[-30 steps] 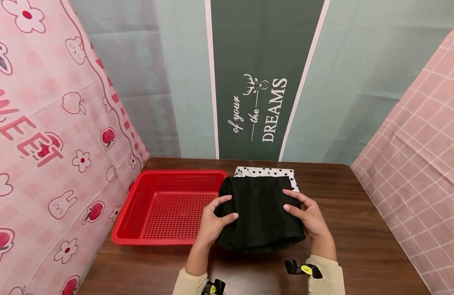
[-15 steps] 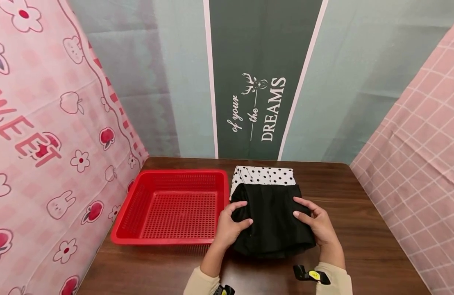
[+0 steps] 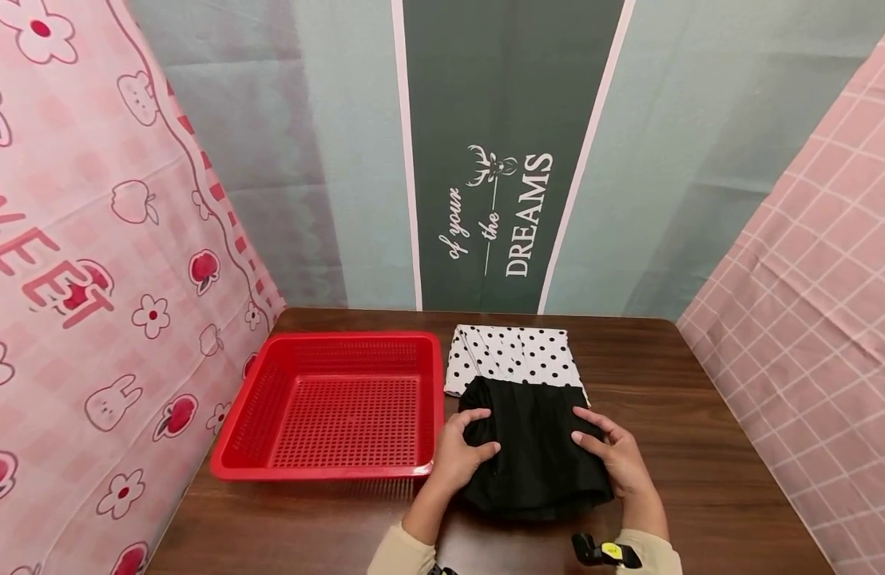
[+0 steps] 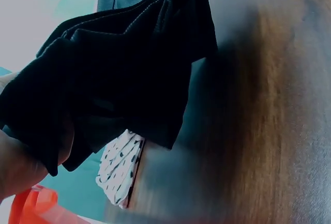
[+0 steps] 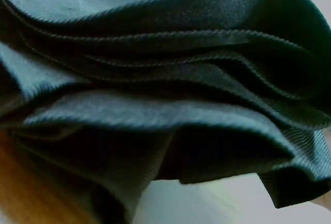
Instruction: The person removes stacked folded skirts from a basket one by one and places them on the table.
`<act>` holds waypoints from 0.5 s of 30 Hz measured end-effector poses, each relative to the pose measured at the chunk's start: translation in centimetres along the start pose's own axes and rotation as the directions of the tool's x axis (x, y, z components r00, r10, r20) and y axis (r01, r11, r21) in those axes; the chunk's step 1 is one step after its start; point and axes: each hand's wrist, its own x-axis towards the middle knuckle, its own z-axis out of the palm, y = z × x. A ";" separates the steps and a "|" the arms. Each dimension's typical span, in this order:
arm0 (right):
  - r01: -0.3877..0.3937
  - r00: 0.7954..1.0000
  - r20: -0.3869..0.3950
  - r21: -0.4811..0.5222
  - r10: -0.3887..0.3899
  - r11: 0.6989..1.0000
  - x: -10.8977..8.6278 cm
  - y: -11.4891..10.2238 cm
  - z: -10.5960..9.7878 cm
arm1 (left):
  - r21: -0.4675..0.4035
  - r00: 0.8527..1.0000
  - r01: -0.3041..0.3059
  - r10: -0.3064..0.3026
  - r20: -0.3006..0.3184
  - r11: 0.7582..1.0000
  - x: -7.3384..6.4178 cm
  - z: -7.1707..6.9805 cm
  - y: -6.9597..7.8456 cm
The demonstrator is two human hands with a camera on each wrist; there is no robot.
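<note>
A folded black garment (image 3: 536, 455) is held between both hands at the front of the table. My left hand (image 3: 460, 454) grips its left side, thumb and fingers on the upper face. On the opposite side my right hand (image 3: 618, 457) holds it the same way. Layered, stitched edges of the black garment (image 5: 155, 110) fill the right wrist view, where no hand shows. In the left wrist view, the garment (image 4: 124, 69) stands off the wood with loose folds hanging down. Just beyond it lies a white folded cloth with black dots (image 3: 517, 351), its near edge covered.
A red plastic basket (image 3: 220, 447) with a perforated floor stands left of the cloths, close to my left hand. Under everything is a brown wooden table (image 3: 687, 479). Fabric curtains (image 3: 363, 160) hang behind and along both sides.
Both hands have brought the black garment toward the front edge and slightly right. More of the dotted cloth behind it now shows. The basket has stayed in place.
</note>
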 end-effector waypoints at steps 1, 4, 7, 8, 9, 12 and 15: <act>-0.001 1.000 -0.006 0.001 0.001 1.000 0.0 0.3 -0.1 | 0.013 1.000 -0.002 0.002 0.001 1.000 -0.1 0.2 -0.1; -0.009 0.999 -0.034 0.000 0.009 1.000 -0.1 1.2 -0.4 | 0.046 1.000 -0.014 0.013 0.013 0.999 -0.3 0.7 -0.5; -0.035 0.998 -0.053 -0.005 0.035 0.999 -0.3 1.9 -0.6 | 0.060 1.000 0.009 -0.011 0.026 0.998 -0.7 1.2 -1.1; -0.047 0.997 -0.059 -0.008 0.046 0.999 -0.3 2.1 -0.7 | 0.060 0.999 0.023 -0.025 0.029 0.998 -0.8 1.3 -1.3; -0.061 0.996 -0.061 -0.007 0.061 0.998 -0.3 2.3 -0.7 | 0.060 0.999 0.037 -0.039 0.029 0.998 -0.9 1.4 -1.5; -0.095 0.993 -0.074 -0.003 0.094 0.996 -0.4 2.7 -0.8 | 0.047 0.997 0.068 -0.069 0.022 0.997 -1.1 1.7 -2.3; -0.122 0.988 -0.098 -0.007 0.121 0.992 -0.2 3.0 -0.8 | 0.033 0.995 0.098 -0.099 0.021 0.995 -1.1 1.8 -3.1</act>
